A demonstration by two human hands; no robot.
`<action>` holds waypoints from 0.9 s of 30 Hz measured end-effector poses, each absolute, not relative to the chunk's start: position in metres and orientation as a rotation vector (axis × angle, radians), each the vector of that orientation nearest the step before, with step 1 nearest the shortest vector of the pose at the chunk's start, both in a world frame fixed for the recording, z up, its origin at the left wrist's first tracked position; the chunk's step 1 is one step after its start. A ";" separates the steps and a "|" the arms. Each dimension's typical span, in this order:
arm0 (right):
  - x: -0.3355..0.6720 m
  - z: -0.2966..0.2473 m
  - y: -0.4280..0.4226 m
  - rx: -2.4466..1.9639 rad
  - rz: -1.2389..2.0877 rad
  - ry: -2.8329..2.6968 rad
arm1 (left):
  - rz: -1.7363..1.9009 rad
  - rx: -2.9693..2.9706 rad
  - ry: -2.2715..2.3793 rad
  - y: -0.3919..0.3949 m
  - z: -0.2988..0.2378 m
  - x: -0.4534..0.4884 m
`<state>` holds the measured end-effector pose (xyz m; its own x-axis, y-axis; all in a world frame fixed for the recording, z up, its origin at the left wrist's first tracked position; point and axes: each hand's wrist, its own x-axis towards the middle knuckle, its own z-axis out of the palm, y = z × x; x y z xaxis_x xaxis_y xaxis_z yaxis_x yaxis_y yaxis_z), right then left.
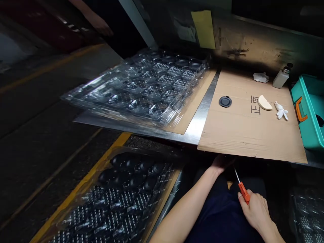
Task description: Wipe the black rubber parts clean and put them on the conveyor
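Observation:
My right hand point(254, 207) is closed around the handle of a red-handled tool point(244, 192), whose thin metal blade or shaft points up and away toward the table's front edge. I cannot make out whether it is a knife or a screwdriver. My left hand point(219, 163) reaches below the edge of the cardboard sheet point(227, 138), close to the tool's tip. Its fingers are lost in shadow, and anything in them is hidden. On the cardboard lie a round black lid-like part point(225, 101), a cream half-round pad point(265, 103) and a knotted white scrap point(281, 111).
Clear plastic trays point(136, 87) holding black round parts are stacked on the table's left. Another tray point(113, 202) stands lower left, one point(308, 212) lower right. A teal box point(307, 111) and a small bottle point(280, 78) stand right. Another person's hand point(102, 26) shows upper left.

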<state>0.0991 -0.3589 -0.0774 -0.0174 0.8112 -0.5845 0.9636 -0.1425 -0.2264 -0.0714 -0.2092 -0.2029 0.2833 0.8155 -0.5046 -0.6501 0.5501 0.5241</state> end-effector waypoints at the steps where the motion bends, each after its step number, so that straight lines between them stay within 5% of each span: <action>1: 0.098 -0.078 -0.359 2.014 -0.899 1.868 | 0.986 0.215 0.817 -0.210 -0.204 -0.071; 17: 0.105 -0.066 -0.349 2.083 -0.917 1.809 | 0.939 0.846 0.984 -0.229 -0.189 -0.064; 27: 0.101 -0.076 -0.355 2.008 -0.883 1.840 | 0.874 0.346 1.067 -0.230 -0.203 -0.053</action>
<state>0.1009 -0.3549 -0.0764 0.0034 0.7991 -0.6012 0.9688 -0.1516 -0.1960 -0.0530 -0.2302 -0.2033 0.1984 0.7636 -0.6145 -0.4523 0.6275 0.6337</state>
